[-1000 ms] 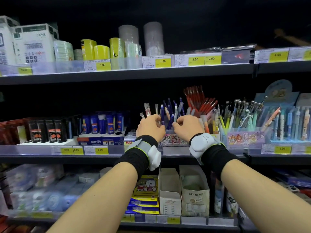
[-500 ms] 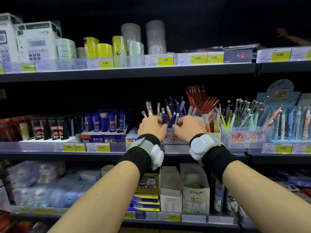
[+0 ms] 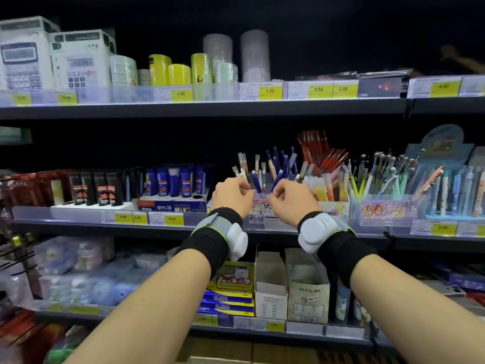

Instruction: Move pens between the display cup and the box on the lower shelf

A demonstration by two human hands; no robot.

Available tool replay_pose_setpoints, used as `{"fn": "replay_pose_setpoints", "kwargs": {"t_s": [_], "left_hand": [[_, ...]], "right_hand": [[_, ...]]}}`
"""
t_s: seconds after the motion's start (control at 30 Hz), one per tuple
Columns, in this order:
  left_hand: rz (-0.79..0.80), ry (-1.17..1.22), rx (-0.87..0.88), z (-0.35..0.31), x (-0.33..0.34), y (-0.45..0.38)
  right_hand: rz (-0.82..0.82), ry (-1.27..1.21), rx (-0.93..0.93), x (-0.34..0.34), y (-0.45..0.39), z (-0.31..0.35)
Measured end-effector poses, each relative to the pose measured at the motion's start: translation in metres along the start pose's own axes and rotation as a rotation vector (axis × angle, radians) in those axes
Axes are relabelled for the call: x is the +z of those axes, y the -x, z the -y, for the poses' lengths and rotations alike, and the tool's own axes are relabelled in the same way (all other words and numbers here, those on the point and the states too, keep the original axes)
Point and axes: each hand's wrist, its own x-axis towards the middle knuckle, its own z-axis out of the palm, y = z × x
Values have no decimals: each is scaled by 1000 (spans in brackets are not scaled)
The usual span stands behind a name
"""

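Observation:
A patterned display cup (image 3: 258,209) stands at the front of the middle shelf, filled with blue pens (image 3: 276,166) and some white-capped ones. My left hand (image 3: 230,195) has its fingers curled at the cup's left rim, next to the white-capped pens. My right hand (image 3: 291,197) has its fingers curled at the cup's right rim. The fingertips are partly hidden, so the exact grip is unclear. On the lower shelf, below the hands, stand an open white box (image 3: 270,285) and an open brown box (image 3: 307,294).
More cups of red pens (image 3: 319,151), highlighters (image 3: 321,189) and mixed pens (image 3: 385,179) stand to the right of the display cup. Blue glue sticks (image 3: 174,181) and black tubes (image 3: 94,189) stand left. Tape rolls and calculator boxes fill the upper shelf. Blue packets (image 3: 228,300) lie beside the white box.
Both hands have drawn slightly apart and back from the pens, so the cup's patterned front now shows between them. The view has shifted a little.

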Motion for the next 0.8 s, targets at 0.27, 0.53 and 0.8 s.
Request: {"fn": "replay_pose_setpoints", "kwargs": {"t_s": [0.27,0.53,0.8], "left_hand": [[183,9,95,39,-16,21],[254,-65,8,117,-43,58],[286,-105,-217,209,-55,90]], "right_hand": [[207,-9,-130,33,13,20],[394,8,-163,84,39,36],[675,42,-151,152,62,37]]}}
